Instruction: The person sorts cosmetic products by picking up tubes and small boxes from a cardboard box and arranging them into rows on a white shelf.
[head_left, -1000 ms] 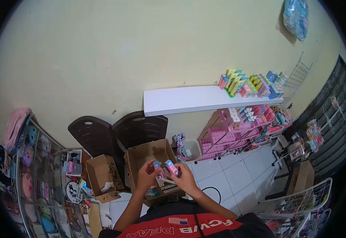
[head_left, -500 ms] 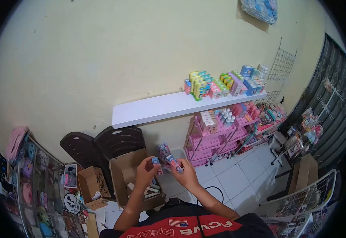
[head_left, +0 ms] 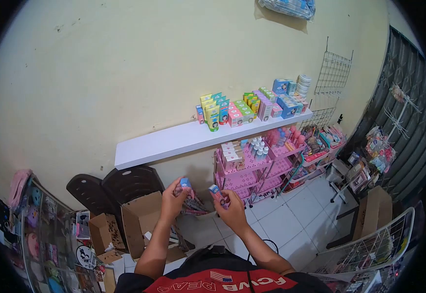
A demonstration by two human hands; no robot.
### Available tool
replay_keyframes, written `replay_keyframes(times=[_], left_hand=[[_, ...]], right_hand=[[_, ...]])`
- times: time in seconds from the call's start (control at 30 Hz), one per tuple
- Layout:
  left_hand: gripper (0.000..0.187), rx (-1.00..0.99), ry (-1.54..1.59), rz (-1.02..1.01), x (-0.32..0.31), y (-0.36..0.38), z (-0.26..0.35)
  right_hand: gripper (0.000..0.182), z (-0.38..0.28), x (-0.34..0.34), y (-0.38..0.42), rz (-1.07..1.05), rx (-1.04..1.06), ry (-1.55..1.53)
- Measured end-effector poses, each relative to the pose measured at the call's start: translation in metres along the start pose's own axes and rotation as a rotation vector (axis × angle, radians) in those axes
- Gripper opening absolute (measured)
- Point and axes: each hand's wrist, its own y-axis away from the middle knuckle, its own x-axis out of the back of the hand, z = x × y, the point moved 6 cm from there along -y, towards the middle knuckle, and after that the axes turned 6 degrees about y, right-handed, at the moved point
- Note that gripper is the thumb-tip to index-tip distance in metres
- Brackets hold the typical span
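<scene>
Holding 2 boxes apart, hands hang clear of the shelf edge.

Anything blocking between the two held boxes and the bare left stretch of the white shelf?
Nothing visible. The left hand holds one small box, the right hand another small box, with no object showing between them and the white shelf. Dark chair backs stand below its left end, left of both boxes. Depth is uncertain.

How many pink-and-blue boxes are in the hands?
2: a small box in the left hand, a second small box in the right hand; grips may hide more.
</scene>
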Motion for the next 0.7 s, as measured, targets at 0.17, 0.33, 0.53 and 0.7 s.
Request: replay_keyframes(times=[0.17, 0.33, 0.53, 0.7], left_hand=[[0.049, -0.152, -0.191, 0.007, -0.001, -0.047, 0.007], [0.05, -0.181, -0.17, 0.006, -0.022, -0.087, 0.029], [0.049, -0.181, -0.11, 0.02, -0.02, -0.16, 0.021], [0.045, -0.208, -0.083, 0.072, -0.009, -0.235, -0.001]], right_hand=[[0.032, 0.007, -0.002, -0.035, 0.026, 0.003, 0.002], [0.032, 0.008, -0.013, -0.088, 0.052, 0.032, 0.034], [0.031, 0.018, -0.041, -0.159, 0.081, 0.087, 0.051], [0.031, 0.037, -0.067, -0.21, 0.082, 0.014, 0.067]])
